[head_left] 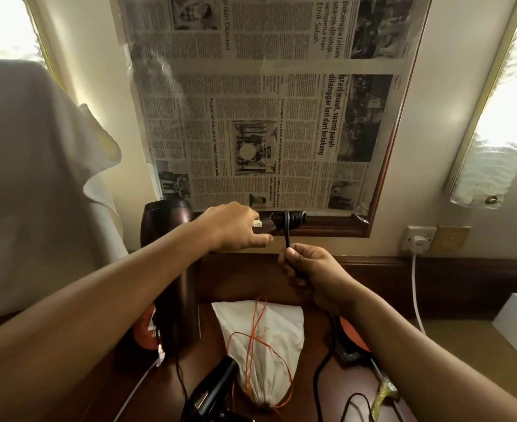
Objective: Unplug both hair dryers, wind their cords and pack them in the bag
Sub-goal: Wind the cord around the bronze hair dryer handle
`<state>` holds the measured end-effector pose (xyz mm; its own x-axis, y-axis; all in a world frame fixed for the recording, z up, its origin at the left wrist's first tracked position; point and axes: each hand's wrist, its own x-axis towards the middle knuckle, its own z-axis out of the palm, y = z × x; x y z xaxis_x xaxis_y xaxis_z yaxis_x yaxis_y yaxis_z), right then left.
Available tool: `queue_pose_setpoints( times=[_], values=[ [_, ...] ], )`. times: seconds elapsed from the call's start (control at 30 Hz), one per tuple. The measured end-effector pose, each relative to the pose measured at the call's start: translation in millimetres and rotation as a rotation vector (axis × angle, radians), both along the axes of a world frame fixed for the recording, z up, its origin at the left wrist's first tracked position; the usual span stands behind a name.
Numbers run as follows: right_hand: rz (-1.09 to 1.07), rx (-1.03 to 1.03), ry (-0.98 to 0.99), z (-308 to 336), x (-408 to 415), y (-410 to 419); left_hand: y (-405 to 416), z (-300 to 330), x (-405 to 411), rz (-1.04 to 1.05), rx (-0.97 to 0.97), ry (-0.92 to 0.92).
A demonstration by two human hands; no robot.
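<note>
- Nearest the camera, a black hair dryer (213, 388) lies on the dark wooden table (300, 376), touching the gathered end of the white drawstring bag (263, 339).
- That bag lies flat in the middle of the table, its orange drawstring (258, 333) looped loosely over it.
- Left of the bag, a brown hair dryer (172, 281) is held up above the table, barrel pointing down and handle toward the wall.
- Above the bag, the left hand (236, 226) curls its fingers round the brown dryer's handle and holds it.
- Black cord (293, 219) is wound in several tight turns round the handle end, just right of the left hand.
- Up and right of the bag, the right hand (309, 269) pinches the cord between thumb and curled fingers, the cord running taut up to the coils.
- More black cord trails from under the right hand down across the table, right of the bag.
- Far right of the bag, a white plug (418, 241) sits in a wall socket (420, 239).
- Newspaper (266, 102) covers the framed panel on the wall above the bag.
</note>
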<state>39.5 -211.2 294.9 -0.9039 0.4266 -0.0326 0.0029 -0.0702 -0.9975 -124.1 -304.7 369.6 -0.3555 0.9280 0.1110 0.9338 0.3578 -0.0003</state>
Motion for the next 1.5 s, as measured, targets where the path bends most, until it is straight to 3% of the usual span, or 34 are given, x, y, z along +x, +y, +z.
queue_pose_setpoints(
  times=[0.6, 0.83, 1.07, 1.4, 1.5],
  values=[
    [0.217, -0.151, 0.018, -18.3, -2.3, 37.1, -2.0, -3.3, 0.4, -0.148, 0.066, -0.271],
    [0.066, 0.090, -0.155, -1.6, -1.6, 46.8, -8.7, 8.1, 5.6, -0.200, 0.088, -0.450],
    [0.086, 0.133, -0.128, 11.9, 1.2, 63.2, -9.4, 4.4, 2.0, -0.197, 0.029, -0.378],
    [-0.027, 0.829, -0.278, 70.9, -0.7, 67.6, 2.3, -5.0, 22.8, -0.196, -0.155, 0.145],
    [-0.088, 1.021, -0.255, 79.8, 0.2, 54.5, 7.1, -12.0, 21.4, -0.145, -0.138, 0.151]
  ],
)
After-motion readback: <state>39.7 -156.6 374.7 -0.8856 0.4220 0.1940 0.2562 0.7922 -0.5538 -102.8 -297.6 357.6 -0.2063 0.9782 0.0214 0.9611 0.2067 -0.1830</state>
